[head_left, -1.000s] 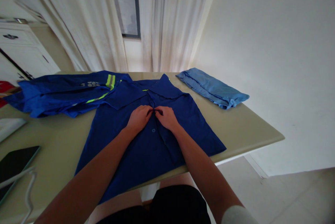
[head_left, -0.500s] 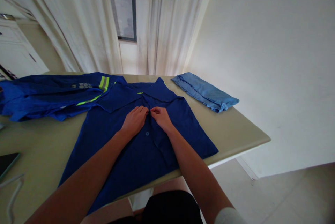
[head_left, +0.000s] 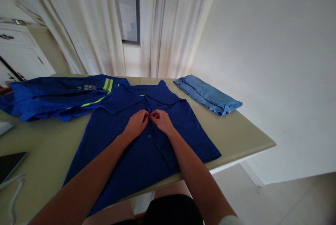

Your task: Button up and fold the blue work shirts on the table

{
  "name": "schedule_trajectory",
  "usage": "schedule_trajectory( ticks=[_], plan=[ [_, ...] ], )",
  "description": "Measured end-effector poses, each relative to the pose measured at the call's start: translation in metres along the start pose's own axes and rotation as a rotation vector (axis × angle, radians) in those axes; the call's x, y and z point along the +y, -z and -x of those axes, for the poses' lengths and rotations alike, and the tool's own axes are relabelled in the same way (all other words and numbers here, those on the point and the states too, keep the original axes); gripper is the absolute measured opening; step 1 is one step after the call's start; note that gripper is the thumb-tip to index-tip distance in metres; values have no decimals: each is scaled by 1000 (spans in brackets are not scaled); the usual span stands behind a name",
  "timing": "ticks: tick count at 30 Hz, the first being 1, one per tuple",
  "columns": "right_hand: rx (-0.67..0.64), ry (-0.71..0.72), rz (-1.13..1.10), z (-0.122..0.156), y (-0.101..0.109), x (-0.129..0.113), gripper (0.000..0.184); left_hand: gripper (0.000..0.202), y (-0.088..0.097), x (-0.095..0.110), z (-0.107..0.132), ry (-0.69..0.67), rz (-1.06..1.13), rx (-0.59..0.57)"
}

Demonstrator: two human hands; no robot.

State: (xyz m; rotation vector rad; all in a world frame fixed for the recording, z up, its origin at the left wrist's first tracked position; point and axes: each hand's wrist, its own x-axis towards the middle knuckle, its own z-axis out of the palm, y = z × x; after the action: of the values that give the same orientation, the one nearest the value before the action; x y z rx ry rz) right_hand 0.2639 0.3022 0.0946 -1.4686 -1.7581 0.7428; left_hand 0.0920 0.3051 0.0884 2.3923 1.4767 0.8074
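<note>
A dark blue work shirt (head_left: pixel 115 155) lies spread on the table, its collar toward the far edge. Over its front opening, just below the collar, my left hand (head_left: pixel 137 122) pinches the placket cloth. Close beside it, my right hand (head_left: pixel 160 120) grips the opposite side of the opening, with thumb and forefinger together. The fingertips of both hands nearly meet, and whatever small part lies between them is hidden. Below the hands a round button (head_left: pixel 149 136) shows on the placket.
Another blue garment with yellow-green reflective strips (head_left: pixel 60 95) lies at the left. A folded light blue garment (head_left: pixel 208 93) rests at the far right of the table (head_left: pixel 241 137). A dark flat device (head_left: pixel 12 165) and a white cable (head_left: pixel 16 197) are at the near left.
The view has shifted slightly, so everything sits a little to the right and lower. Both hands stay at the same spot on the placket, with small finger movements.
</note>
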Motion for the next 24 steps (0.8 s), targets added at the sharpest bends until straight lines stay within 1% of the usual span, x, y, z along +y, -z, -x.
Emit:
schedule_trajectory(
  ticks=[4,8,11,14,16,19,24],
  plan=[
    [51,-28,160,5,0,-8,9,14,1,8,1,14,-121,-19],
    [104,-45,218,7,-1,-11,9,16,0,11,0,23,-169,-58],
    [114,-19,178,6,-2,-8,10,16,-2,7,-1,23,-113,-46],
    [87,0,79,3,-2,-5,13,14,-3,2,-2,49,3,-8],
    [58,-15,35,2,-2,-2,13,14,-3,-1,-2,74,48,-2],
    [44,-36,25,1,-2,1,13,16,-3,-3,-2,80,49,-14],
    [25,-5,3,-2,-3,5,11,18,-4,-6,-2,69,72,9]
  ],
)
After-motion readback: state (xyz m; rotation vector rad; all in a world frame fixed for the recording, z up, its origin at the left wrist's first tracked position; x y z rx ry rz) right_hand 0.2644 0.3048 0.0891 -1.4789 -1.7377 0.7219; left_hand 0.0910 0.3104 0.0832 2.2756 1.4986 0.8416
